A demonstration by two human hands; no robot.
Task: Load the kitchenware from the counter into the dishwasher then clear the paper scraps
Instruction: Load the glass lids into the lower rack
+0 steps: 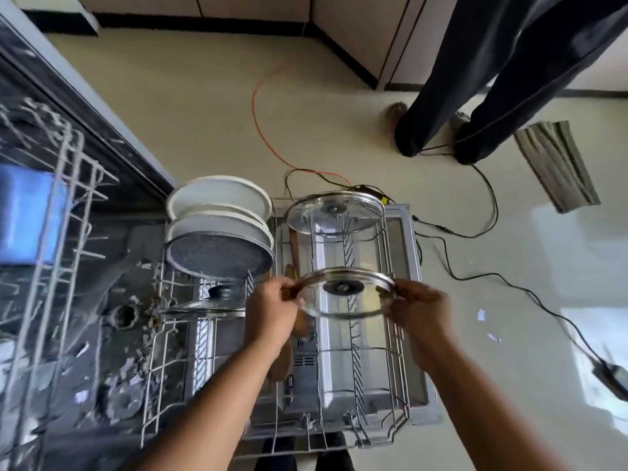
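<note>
Cream floor surrounds the pulled-out dishwasher rack. Above the rack's middle, left hand and right hand pinch opposite rim edges of a glass lid. It is stiff, breakable and probably slick, so the metal rim looks the safest hold.

Cream floor, pale cabinets w/ dark kickboard, orange cable, sun glare at rt

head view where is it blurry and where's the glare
Head view: the upper rack at left is smeared by motion blur; strong glare washes the floor at right; the held glass lid is fairly sharp; the wide-angle lens bends the edges.
</note>
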